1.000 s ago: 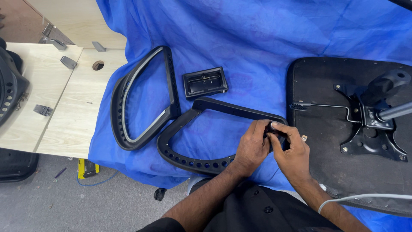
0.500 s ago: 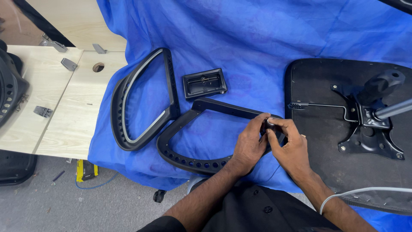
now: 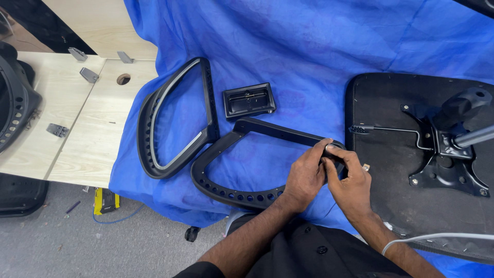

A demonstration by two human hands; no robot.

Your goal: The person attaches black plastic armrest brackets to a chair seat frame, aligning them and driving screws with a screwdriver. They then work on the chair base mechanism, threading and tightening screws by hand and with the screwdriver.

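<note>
Both hands on the black armrest frame (image 3: 242, 154): left hand (image 3: 304, 177) and right hand (image 3: 350, 183), fingers pinching its end, over blue cloth (image 3: 309, 46).

Two black armrest frames (image 3: 175, 123) (image 3: 247, 159), one small black tray (image 3: 249, 100), one upturned seat base (image 3: 411, 154), four metal brackets (image 3: 88, 74).
</note>
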